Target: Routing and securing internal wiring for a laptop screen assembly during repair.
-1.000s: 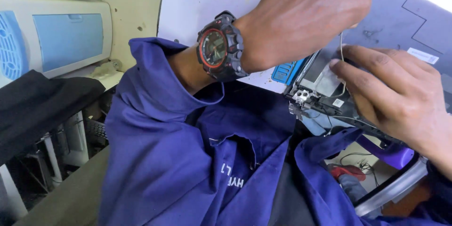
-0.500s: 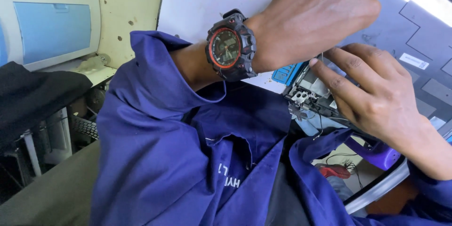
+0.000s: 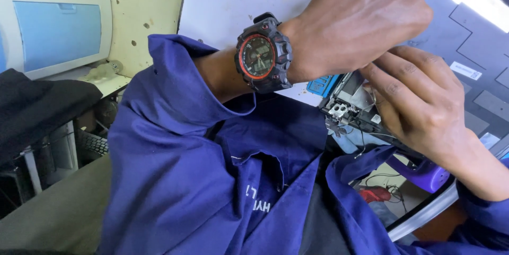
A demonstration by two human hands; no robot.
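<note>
Both hands work at the corner of a dark grey opened laptop (image 3: 466, 48) lying on the white surface (image 3: 228, 0). The left hand (image 3: 360, 16), wearing a black and red wristwatch (image 3: 262, 56), presses down on the casing, fingers curled. The right hand (image 3: 419, 101) pinches at the exposed silver metal hinge (image 3: 339, 111) and thin wires. That corner looks fragile; the stiff casing edges seem the safer hold.
</note>
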